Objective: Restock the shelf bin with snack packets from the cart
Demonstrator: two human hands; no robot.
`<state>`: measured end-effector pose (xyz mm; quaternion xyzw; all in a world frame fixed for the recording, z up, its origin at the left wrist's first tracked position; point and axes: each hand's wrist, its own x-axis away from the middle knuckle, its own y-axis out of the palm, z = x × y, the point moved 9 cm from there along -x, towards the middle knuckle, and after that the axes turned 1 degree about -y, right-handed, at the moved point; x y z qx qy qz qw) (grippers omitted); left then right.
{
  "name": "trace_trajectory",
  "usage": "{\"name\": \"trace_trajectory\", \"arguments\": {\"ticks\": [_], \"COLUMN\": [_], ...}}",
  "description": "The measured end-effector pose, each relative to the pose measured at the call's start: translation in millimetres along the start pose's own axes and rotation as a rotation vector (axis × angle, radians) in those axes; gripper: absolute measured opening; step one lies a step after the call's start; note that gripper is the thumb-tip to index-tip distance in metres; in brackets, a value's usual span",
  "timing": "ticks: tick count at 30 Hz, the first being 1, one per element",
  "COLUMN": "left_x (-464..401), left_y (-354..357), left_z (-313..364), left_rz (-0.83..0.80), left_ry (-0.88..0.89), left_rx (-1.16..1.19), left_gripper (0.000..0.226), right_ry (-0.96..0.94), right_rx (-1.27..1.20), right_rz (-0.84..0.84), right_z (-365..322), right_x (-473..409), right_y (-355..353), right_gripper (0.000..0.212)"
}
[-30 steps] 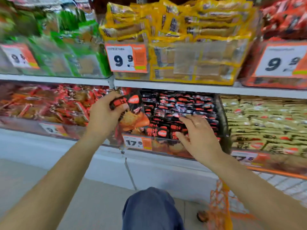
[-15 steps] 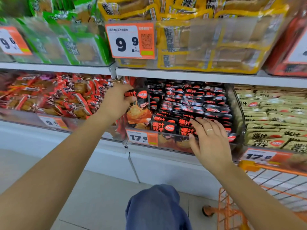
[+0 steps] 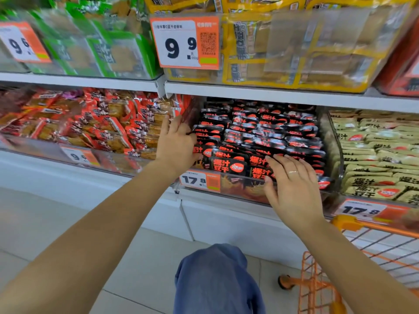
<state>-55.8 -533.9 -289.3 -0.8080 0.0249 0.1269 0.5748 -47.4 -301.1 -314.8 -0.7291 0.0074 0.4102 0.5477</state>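
The clear shelf bin (image 3: 240, 189) on the lower shelf is packed with black-and-red snack packets (image 3: 260, 134). My left hand (image 3: 175, 143) rests at the bin's left end, fingers spread, its palm against the leftmost packets. My right hand (image 3: 292, 184) lies flat with fingers apart on the front row of packets, over the bin's front wall. Neither hand grips a packet. The orange wire cart (image 3: 353, 252) stands at the lower right; its contents are out of view.
Neighbouring bins hold red-orange packets (image 3: 90, 123) on the left and beige packets (image 3: 371, 155) on the right. Green and yellow packs fill the upper shelf (image 3: 249, 91). An orange price tag (image 3: 200, 181) hangs on the bin front. My blue-clad knee (image 3: 217, 279) is below.
My left hand has let go of the black-and-red packet it held into the bin's left end and now lies open against the packets. My right hand stays flat on the front row.
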Motion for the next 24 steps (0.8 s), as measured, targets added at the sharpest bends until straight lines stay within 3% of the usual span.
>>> {"name": "trace_trajectory", "arguments": {"ticks": [6, 10, 13, 15, 20, 24], "left_x": [25, 45, 53, 53, 49, 65], "left_y": [-6, 6, -9, -3, 8, -32], "left_z": [21, 36, 56, 75, 75, 90], "left_rz": [0.218, 0.188, 0.329, 0.309, 0.217, 0.331], "left_ry": [0.044, 0.014, 0.119, 0.195, 0.097, 0.081], "left_rx": [0.421, 0.713, 0.592, 0.455, 0.35, 0.401], "left_gripper": [0.06, 0.074, 0.066, 0.063, 0.071, 0.07], "right_ry": [0.008, -0.006, -0.009, 0.0, -0.003, -0.031], "right_rx": [0.018, 0.061, 0.076, 0.079, 0.091, 0.076], "right_rz": [-0.061, -0.1, -0.085, -0.091, -0.167, -0.142], "right_z": [0, 0, 0, 0, 1, 2], "right_x": [0, 0, -1, -2, -1, 3], "right_y": [2, 6, 3, 4, 9, -6], "right_gripper": [0.059, 0.065, 0.061, 0.061, 0.065, 0.069]}}
